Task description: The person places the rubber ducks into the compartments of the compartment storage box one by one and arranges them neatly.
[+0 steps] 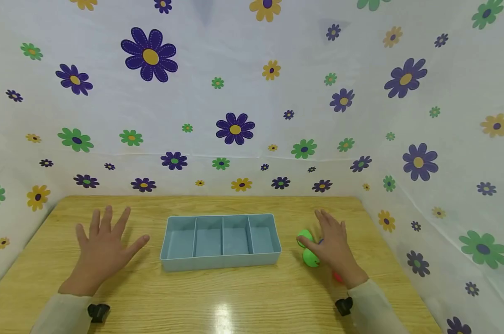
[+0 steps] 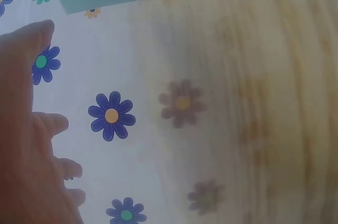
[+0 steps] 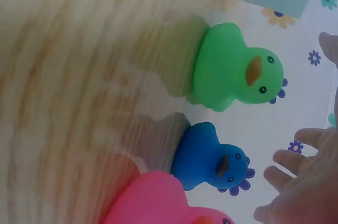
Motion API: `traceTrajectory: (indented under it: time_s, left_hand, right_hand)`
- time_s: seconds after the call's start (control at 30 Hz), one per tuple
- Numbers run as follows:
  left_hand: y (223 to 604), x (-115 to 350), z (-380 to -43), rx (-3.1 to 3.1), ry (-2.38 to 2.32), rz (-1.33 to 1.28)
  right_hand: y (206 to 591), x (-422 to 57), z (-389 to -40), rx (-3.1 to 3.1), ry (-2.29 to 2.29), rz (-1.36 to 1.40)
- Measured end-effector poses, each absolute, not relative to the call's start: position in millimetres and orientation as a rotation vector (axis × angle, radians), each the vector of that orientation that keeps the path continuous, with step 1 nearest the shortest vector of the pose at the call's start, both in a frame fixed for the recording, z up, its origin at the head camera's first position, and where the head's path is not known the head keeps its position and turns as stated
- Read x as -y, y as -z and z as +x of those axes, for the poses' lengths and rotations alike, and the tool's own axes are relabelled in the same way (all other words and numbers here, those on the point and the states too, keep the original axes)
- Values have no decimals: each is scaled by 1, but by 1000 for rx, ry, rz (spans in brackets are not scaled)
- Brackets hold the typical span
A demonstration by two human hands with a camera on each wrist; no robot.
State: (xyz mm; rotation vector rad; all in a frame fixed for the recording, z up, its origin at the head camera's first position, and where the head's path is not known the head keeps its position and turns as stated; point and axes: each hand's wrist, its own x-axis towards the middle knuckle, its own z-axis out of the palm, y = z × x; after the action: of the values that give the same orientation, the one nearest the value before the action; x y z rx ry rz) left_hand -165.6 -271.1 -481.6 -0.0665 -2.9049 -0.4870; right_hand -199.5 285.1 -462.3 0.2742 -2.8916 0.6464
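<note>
My left hand [image 1: 103,250] is held over the left part of the table with its fingers spread, holding nothing. To the right of it sits a blue-grey tray [image 1: 220,262] with several compartments. My right hand [image 1: 333,243] hovers over the toy ducks right of the tray, fingers extended and grasping nothing. Under its thumb side is a green rubber duck [image 1: 310,258]. The right wrist view shows the green duck upright beside a smaller blue rubber duck [image 3: 203,158] and a pink-red rubber duck [image 3: 153,203], cut off by the frame. In the head view, the hand mostly hides the blue and red ducks.
The wooden table [image 1: 185,297] ends at the back against a white flowered cloth [image 1: 202,93], which also hangs along both sides. A dark wrist strap piece [image 1: 98,313] sits at the left cuff and a similar one [image 1: 344,306] at the right.
</note>
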Motion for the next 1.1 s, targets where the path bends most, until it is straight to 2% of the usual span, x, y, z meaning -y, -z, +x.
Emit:
traceTrajectory:
  time_s: [0.13,0.3,0.4,0.73,1.1]
  left_hand:
    - [484,272,-168,2912,580,-96]
    - [483,272,-171,2957,903,-103]
    - [484,267,-169,2977,1058,-91]
    - [497,246,-160,2903,1299,-160]
    - [506,241,-161,2857,1459,-249]
  right_hand:
    - [457,-291,-198,2908,-900,249]
    - [448,-302,-199,2846,-1386,244]
    - [446,-307,-202,2800,-1519,243]
    - [451,-313,-206,2875,-1522,161]
    - [458,-323,-220,3063,-1508,362]
